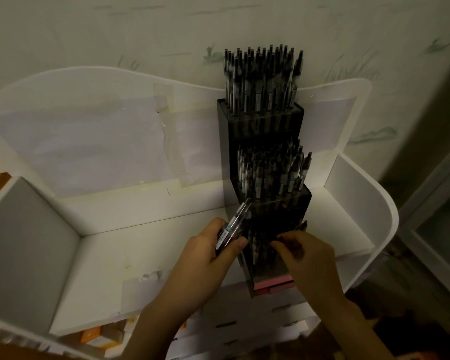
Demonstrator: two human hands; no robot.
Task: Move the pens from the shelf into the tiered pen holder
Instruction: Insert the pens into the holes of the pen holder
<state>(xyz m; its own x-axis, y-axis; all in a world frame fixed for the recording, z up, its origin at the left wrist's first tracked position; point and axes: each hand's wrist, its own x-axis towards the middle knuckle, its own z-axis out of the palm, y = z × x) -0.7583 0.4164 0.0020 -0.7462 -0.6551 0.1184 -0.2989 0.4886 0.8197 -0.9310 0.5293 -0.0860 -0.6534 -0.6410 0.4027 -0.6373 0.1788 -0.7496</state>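
A black tiered pen holder (225, 141) stands upright on the white shelf (109, 248), right of centre. Its top tier and middle tier are packed with dark pens (263, 79). My left hand (208, 255) grips a small bundle of pens (234, 224) just left of the holder's lowest tier, the pens pointing up and right. My right hand (307, 258) is over the lowest tier with its fingertips pinching a pen there; the pen itself is mostly hidden in the dark.
The shelf has a tall white back panel (102, 141) with taped paper and side walls left and right. A pink strip (273, 283) shows at the holder's base. Orange boxes (94, 339) lie below the shelf's front edge. A patterned wall rises behind.
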